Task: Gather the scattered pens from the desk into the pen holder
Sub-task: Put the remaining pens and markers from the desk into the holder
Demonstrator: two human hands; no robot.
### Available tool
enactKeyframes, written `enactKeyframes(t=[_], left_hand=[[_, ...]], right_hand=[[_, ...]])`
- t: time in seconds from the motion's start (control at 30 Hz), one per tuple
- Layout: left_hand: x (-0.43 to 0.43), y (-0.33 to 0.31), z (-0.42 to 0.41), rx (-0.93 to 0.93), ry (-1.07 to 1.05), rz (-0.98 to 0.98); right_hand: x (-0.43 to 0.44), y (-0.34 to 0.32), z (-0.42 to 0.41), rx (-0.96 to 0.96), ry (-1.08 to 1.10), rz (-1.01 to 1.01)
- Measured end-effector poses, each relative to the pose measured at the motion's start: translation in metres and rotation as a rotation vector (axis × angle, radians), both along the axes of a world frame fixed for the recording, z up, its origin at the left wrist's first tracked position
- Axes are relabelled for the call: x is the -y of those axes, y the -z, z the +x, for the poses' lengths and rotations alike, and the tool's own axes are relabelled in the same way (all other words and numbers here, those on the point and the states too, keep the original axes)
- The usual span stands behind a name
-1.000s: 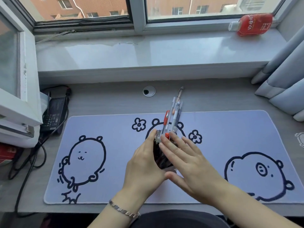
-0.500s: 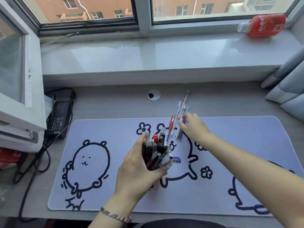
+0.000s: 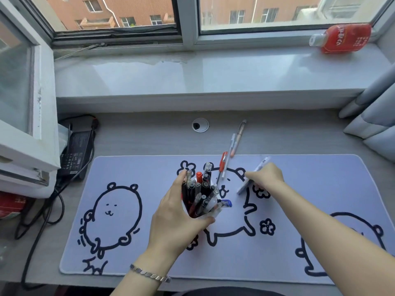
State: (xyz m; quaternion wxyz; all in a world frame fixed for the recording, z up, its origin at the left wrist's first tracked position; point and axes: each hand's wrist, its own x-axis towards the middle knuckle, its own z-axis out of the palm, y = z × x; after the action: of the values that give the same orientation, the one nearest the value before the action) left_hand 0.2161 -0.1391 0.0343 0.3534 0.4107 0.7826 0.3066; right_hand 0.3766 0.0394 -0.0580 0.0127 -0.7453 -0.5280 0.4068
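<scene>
My left hand (image 3: 177, 212) wraps around the pen holder (image 3: 211, 213), which stands on the desk mat (image 3: 128, 171) and is packed with several pens (image 3: 203, 189). To its right, my right hand (image 3: 265, 176) is shut on a white pen (image 3: 259, 167), blurred and lifted off the mat. Three loose pens lie beyond the holder: a red-capped pen (image 3: 222, 165), a clear pen (image 3: 229, 152) and a pinkish pen (image 3: 239, 137) that reaches onto the bare desk (image 3: 149, 137).
A power adapter (image 3: 74, 152) with black cables (image 3: 42, 212) sits at the desk's left. A cable grommet (image 3: 200, 125) is at the back centre. A red bottle (image 3: 344, 38) lies on the windowsill (image 3: 192, 75). Curtains (image 3: 374, 116) hang at the right.
My right hand left the holder, reached to the loose pens and has lifted a white pen off to the right. My left hand keeps its grip on the holder.
</scene>
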Motion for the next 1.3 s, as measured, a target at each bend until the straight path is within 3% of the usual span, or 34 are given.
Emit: enactKeyframes(t=[0.27,0.43,0.57,0.73,0.83,1.0,1.3], left_hand=[[-0.001,0.001,0.004,0.020,0.027,0.018],[-0.001,0.000,0.003,0.029,0.047,0.028],[-0.001,0.000,0.009,0.051,0.079,0.025],[0.000,-0.002,0.025,0.065,0.147,0.084],[0.003,0.000,0.029,0.083,0.143,0.098],[0.008,0.003,0.028,0.080,0.144,0.091],[-0.002,-0.003,0.030,0.064,0.141,0.030]], right_hand=[[0.011,-0.011,0.022,-0.269,0.083,0.004],[0.034,-0.065,0.042,-0.622,0.033,0.333],[0.068,-0.125,0.042,-0.853,-0.219,0.536],[0.102,-0.126,0.019,-0.767,-0.479,0.583],[0.108,-0.118,0.013,-0.732,-0.580,0.513],[0.098,-0.122,0.014,-0.667,-0.403,0.692],[0.107,-0.108,0.007,-0.768,-0.463,0.953]])
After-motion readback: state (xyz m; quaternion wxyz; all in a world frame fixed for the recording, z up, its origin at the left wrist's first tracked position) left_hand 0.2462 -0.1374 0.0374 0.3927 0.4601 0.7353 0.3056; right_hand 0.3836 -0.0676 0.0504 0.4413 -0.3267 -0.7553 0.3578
